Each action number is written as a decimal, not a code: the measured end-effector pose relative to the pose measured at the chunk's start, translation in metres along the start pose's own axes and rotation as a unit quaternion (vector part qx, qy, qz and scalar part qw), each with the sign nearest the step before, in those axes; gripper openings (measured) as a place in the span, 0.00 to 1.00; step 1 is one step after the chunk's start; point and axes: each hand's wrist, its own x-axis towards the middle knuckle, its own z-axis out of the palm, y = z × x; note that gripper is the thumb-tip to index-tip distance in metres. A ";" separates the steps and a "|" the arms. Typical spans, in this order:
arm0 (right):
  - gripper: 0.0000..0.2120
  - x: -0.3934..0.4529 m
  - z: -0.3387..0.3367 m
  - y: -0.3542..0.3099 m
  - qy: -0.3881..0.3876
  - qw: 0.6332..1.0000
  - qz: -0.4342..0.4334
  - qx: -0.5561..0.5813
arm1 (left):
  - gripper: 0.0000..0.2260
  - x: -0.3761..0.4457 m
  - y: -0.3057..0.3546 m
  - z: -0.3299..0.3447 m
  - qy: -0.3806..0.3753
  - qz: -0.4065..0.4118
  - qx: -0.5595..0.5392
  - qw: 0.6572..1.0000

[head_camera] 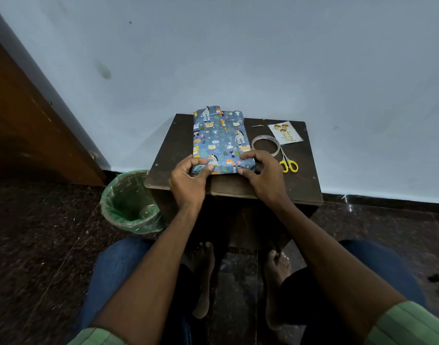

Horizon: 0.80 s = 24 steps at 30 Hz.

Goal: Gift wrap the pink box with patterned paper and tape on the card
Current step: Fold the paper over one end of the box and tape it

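The box (pixel 219 139), covered in blue animal-patterned paper, is lying flat. The card (pixel 285 133) and tape roll (pixel 265 145) are sitting just right of it.

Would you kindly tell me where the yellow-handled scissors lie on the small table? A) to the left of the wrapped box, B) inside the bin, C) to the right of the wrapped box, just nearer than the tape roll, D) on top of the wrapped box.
C: the scissors lie on the table right of the wrapped box, blades running under the tape roll.
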 end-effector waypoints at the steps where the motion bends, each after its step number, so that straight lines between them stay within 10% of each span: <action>1: 0.15 0.001 0.000 0.000 0.013 1.000 -0.006 0.011 | 0.08 -0.001 0.001 0.000 -0.007 0.003 -0.004 1.000; 24: 0.05 0.012 -0.009 -0.015 0.074 0.984 0.063 0.147 | 0.07 0.003 0.028 -0.001 0.007 0.021 -0.043 0.999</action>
